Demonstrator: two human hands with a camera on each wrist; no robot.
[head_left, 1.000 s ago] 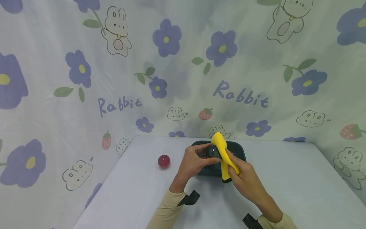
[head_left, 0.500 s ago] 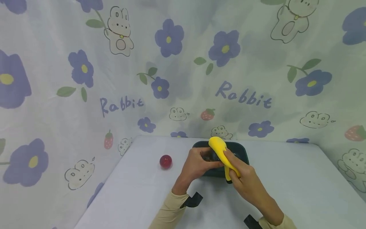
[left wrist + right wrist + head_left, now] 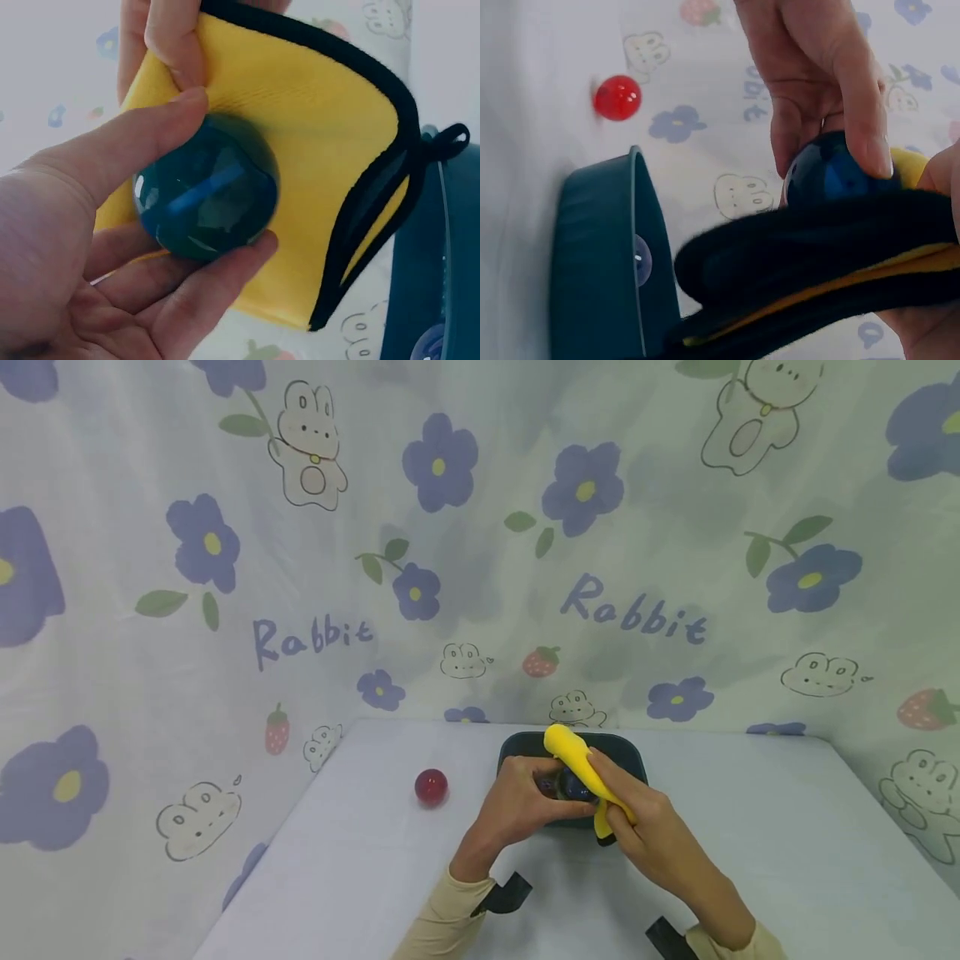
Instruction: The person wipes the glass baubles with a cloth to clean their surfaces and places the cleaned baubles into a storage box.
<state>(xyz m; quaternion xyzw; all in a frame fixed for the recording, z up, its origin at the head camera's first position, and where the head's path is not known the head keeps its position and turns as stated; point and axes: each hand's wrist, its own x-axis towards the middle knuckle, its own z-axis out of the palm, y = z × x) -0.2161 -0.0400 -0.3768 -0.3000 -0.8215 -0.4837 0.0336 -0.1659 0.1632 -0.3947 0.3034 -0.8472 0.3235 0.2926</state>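
Observation:
My left hand point(image 3: 513, 802) grips a glossy glass ball point(image 3: 576, 785) between thumb and fingers, over the dark teal tray. In the left wrist view the ball point(image 3: 206, 187) looks dark blue-green, with its side against a yellow cloth point(image 3: 330, 150) edged in black, which has a small black loop at one corner. My right hand point(image 3: 652, 822) pinches this folded cloth point(image 3: 573, 756) and holds it against the ball's right side. From the right wrist, the black-edged cloth hides the ball's lower part, and only a bit of the right hand shows at the frame's edge.
The teal tray point(image 3: 592, 262) stands just beyond both hands on the white table point(image 3: 337, 877). A small clear purplish ball point(image 3: 642, 260) sits inside it. To the left of the tray lies a red ball point(image 3: 431, 787). A printed curtain point(image 3: 480, 527) hangs behind the table.
Both hands have come slightly lower, with the cloth's upper end tipping down and left over the ball. Less of the cloth hangs below the right hand. The red ball stays put.

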